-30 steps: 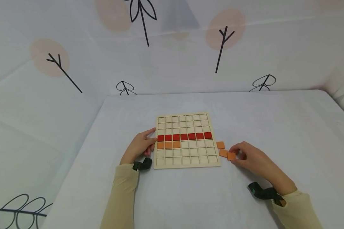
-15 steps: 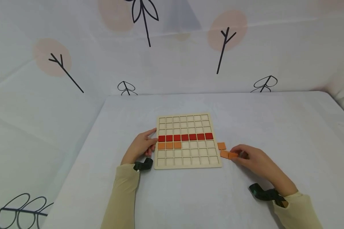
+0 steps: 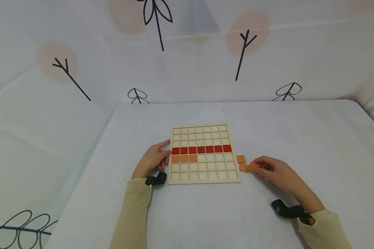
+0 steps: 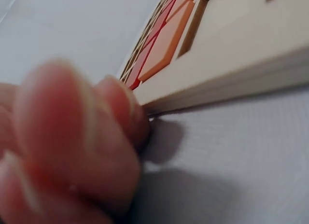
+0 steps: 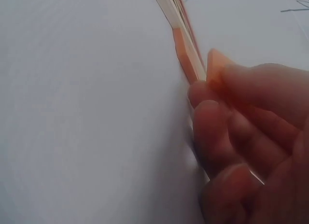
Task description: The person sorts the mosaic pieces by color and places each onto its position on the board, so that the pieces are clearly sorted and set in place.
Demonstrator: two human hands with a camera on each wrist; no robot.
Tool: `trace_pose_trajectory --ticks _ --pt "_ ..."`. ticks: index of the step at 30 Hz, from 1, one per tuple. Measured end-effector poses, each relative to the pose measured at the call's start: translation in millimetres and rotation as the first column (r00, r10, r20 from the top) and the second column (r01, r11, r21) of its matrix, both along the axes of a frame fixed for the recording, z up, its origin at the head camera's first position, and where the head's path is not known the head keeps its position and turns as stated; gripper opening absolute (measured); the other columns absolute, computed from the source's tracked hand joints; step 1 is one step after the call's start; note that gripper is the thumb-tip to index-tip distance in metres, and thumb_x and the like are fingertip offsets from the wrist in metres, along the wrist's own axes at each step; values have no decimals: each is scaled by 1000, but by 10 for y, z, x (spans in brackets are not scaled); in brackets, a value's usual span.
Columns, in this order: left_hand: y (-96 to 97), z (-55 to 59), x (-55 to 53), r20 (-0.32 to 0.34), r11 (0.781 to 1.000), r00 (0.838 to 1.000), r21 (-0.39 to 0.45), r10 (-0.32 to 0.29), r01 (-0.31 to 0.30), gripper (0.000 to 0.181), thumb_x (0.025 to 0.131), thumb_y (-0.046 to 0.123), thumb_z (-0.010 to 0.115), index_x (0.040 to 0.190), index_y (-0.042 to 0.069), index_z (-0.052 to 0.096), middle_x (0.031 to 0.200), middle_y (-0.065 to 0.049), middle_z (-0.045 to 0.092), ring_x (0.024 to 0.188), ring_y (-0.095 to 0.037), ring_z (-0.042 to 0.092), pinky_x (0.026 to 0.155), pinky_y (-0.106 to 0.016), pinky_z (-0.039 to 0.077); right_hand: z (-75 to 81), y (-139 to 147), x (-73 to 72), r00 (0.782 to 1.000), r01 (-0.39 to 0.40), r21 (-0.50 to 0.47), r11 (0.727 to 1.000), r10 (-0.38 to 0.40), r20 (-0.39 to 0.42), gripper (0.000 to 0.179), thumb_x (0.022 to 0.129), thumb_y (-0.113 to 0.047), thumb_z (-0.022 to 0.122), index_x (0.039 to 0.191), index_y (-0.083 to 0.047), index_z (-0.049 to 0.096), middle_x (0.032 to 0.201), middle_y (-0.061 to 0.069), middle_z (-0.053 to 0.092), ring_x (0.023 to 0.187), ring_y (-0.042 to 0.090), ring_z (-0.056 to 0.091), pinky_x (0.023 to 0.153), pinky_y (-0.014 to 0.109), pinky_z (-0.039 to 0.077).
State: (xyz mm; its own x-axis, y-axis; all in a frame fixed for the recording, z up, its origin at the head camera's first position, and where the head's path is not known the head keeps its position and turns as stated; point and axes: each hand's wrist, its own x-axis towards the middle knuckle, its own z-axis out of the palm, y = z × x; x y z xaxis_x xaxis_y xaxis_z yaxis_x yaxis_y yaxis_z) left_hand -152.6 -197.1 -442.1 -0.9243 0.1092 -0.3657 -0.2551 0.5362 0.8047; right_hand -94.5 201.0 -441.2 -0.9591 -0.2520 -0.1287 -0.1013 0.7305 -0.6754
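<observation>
A pale wooden grid board [image 3: 204,181] lies on the table with a full row of red square tiles [image 3: 201,149] across it. Three orange tiles [image 3: 184,158] fill the left end of the row just below. At the board's left edge rests my left hand [image 3: 152,159], thumb and index finger touching the rim; the left wrist view has a fingertip against the board's side. Right of the board, my right hand [image 3: 275,172] pinches an orange square tile [image 5: 216,64] between thumb and fingers, tilted. Two more orange tiles lie beside the board, an upper one [image 3: 241,159] and a lower one [image 3: 243,167].
A white cloth covers the table [image 3: 205,218]. Behind it and at the left hangs a pale fabric backdrop [image 3: 190,69] printed with plant drawings. Dark wrist cameras sit on the left wrist [image 3: 156,178] and the right wrist [image 3: 288,210].
The tile in my right hand has tipped and turned, lifting slightly beside the lower loose tile. My left hand keeps its place at the board's edge; the tiles on the board are unchanged.
</observation>
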Motion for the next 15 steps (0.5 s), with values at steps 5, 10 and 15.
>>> trace_pose_trajectory --ticks 5,10,15 --pt "-5 14 0 18 1000 1000 -8 17 -17 52 90 26 53 137 31 34 59 -9 53 40 -16 45 40 -24 37 -28 -37 -7 1000 18 -14 1000 -18 4 41 85 -44 55 110 -11 57 79 0 58 73 18 50 57 27 41" --pt "-1 26 -1 20 1000 1000 -6 21 -21 52 90 25 53 137 31 33 59 -9 54 39 -15 43 39 -24 36 -52 -62 -9 999 32 -62 998 -31 7 43 85 -44 55 113 -11 55 75 -1 57 72 17 51 58 26 40" --pt "19 15 1 31 1000 999 -3 20 -20 51 90 26 52 138 32 33 57 -9 53 39 -14 41 38 -24 36 -14 -85 -7 999 33 -75 997 -33 8 39 86 -41 56 112 -12 56 71 0 57 67 18 51 54 26 41"
